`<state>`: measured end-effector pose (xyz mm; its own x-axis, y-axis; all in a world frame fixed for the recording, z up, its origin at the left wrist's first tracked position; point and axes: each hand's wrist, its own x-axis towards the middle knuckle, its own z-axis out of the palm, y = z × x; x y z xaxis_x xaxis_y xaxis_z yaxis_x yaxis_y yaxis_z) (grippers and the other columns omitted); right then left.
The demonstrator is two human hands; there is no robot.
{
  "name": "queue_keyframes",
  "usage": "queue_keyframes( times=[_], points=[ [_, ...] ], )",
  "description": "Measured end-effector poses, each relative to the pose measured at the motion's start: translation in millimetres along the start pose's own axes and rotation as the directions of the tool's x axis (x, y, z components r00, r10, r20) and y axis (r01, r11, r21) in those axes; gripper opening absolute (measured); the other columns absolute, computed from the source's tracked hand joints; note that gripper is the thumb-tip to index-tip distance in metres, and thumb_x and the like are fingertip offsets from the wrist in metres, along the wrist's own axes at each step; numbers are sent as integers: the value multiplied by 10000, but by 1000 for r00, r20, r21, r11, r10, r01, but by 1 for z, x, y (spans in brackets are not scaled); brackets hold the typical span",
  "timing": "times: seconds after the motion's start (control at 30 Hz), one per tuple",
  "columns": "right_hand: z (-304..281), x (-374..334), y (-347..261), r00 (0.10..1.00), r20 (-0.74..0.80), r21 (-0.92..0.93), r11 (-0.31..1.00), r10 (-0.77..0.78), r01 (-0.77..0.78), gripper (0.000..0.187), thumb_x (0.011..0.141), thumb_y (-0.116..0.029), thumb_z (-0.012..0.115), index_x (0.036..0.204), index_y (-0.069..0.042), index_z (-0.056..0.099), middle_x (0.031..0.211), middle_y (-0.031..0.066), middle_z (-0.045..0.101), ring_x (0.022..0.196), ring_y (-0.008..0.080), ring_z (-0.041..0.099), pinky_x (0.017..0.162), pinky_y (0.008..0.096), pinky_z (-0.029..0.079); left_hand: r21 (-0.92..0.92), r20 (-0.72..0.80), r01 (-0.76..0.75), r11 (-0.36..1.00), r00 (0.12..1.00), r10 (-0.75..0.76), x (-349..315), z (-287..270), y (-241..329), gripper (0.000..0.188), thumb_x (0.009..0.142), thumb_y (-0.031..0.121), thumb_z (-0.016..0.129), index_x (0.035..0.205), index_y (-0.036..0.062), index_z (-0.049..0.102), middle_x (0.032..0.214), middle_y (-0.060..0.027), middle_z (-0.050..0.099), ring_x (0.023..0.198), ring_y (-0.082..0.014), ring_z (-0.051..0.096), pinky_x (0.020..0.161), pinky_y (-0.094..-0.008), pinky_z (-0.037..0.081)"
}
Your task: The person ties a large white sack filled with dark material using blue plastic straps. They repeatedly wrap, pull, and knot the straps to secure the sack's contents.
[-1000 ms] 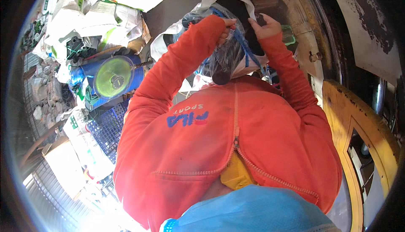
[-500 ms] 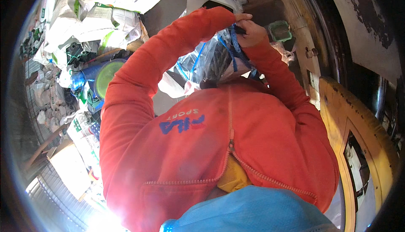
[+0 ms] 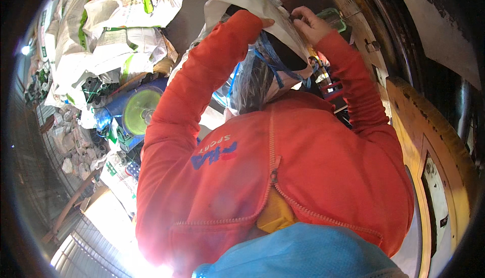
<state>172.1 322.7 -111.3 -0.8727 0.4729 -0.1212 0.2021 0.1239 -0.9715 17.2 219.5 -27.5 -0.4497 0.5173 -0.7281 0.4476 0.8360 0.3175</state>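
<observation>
Sacks (image 3: pixel 134 10) lie at left. Before the red jacket (image 3: pixel 313 167) is the white bag (image 3: pixel 245 0), left hand (image 3: pixel 267 23) and right hand (image 3: pixel 309 26) near its top; whether fingers clamp, I cannot tell; gentle, even pulling seems best.

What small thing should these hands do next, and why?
Perhaps spread the white sack's mouth a bit wider with both hands: it gapes around clear plastic and blue strips, the left hand is at the mouth, and the right hand is beside its edge.

White bag (image 3: pixel 247 0), blue ties (image 3: pixel 269 49), green fan (image 3: pixel 134 112)
</observation>
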Motion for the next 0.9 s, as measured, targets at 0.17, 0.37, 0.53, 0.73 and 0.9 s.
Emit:
queue_keyframes(
  times=[0.17,0.37,0.53,0.73,0.9],
  points=[
    [44,-19,-10,858,-506,20,995,91,-94,289,838,-215,457,1055,-27,425,900,102,522,799,190,504,738,305,405,-77,-48,138,987,989,-142,-1,4,12,307,752,353,556,1041,252,566,694,-125,591,620,-267,576,617,-327,436],
    [59,-23,-3,852,-513,271,961,102,48,272,836,-176,478,1053,-22,426,852,94,526,766,167,506,687,276,420,413,198,-415,811,910,365,7,1,18,464,656,289,666,1089,182,534,684,-127,594,620,-261,586,606,-331,449],
    [51,-21,4,913,-367,402,916,177,-16,271,842,-203,479,1056,-41,438,786,55,524,682,132,493,625,248,423,688,339,-524,501,843,417,3,7,18,300,784,320,491,1045,186,555,681,-123,582,692,-250,593,638,-325,447],
    [-4,-3,21,989,-125,-121,991,-80,64,237,823,-205,485,1001,-58,537,848,67,580,741,173,555,659,288,443,73,-163,-273,959,946,281,-12,23,8,251,730,172,602,948,47,594,861,-134,595,768,-234,574,672,-289,434],
    [-17,3,18,974,84,-484,846,-209,223,248,783,-245,501,944,-72,574,878,96,580,812,276,549,717,366,432,-664,-177,-147,733,984,37,-15,35,4,268,752,192,610,917,-16,581,794,-76,596,685,-136,545,616,-248,425]
  ],
)
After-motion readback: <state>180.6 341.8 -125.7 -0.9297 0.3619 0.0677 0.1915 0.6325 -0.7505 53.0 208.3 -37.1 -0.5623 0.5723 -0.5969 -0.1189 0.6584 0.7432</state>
